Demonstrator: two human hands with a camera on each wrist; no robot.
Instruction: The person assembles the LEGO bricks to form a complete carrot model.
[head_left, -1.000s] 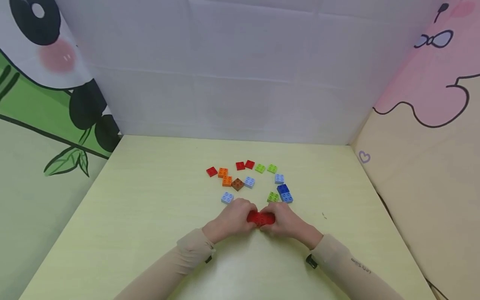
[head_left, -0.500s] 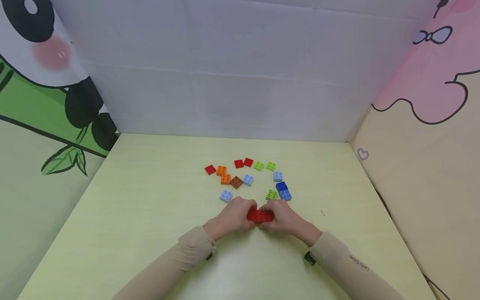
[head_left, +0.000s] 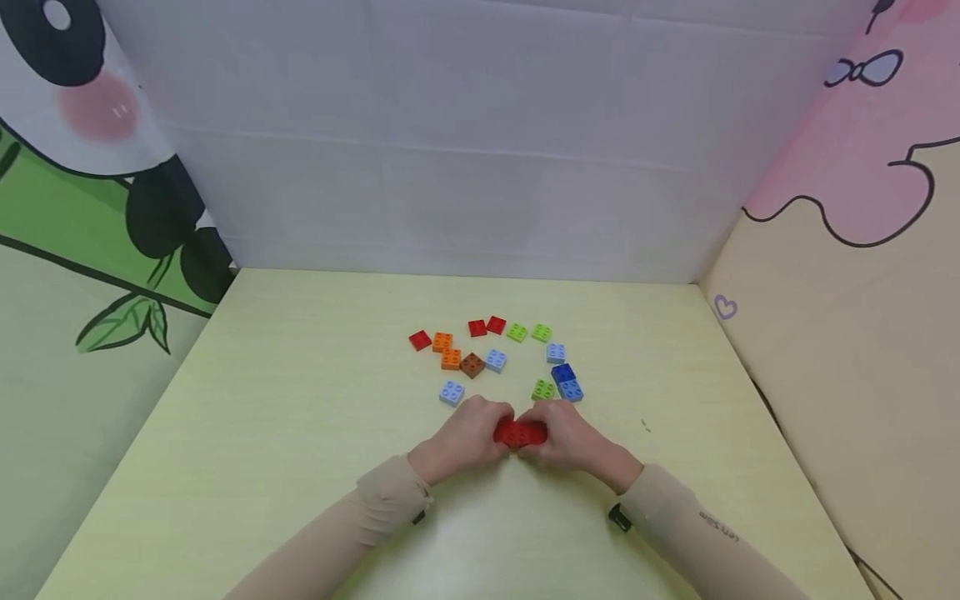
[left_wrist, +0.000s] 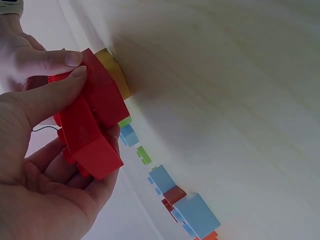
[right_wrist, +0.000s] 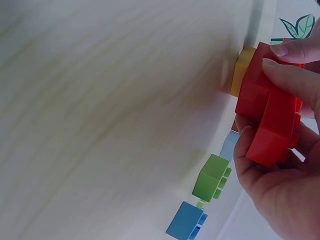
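Observation:
Red building bricks (head_left: pixel 521 433), joined together, are held between both hands near the middle of the table. My left hand (head_left: pixel 468 432) grips their left end, and my right hand (head_left: pixel 567 437) grips the right end. In the left wrist view the red bricks (left_wrist: pixel 102 95) are stepped, with thumbs pressing on one side and fingers curled round the studded side. A yellow brick (left_wrist: pixel 114 75) sits against their underside, close to the tabletop; the right wrist view shows the same yellow brick (right_wrist: pixel 242 72). The fingers hide part of the studs.
Beyond the hands lie loose bricks: light blue (head_left: pixel 452 392), brown (head_left: pixel 472 365), orange (head_left: pixel 451 359), thin red (head_left: pixel 420 340), lime green (head_left: pixel 543 390) and dark blue (head_left: pixel 562 372). A pale back wall (head_left: pixel 465 200) and decorated side panels enclose the table (head_left: pixel 262 442).
The two red parts in the hands, slightly apart a second ago, now sit closer together. The right hand has shifted slightly inward; the loose bricks keep their arrangement while the head view moves a little.

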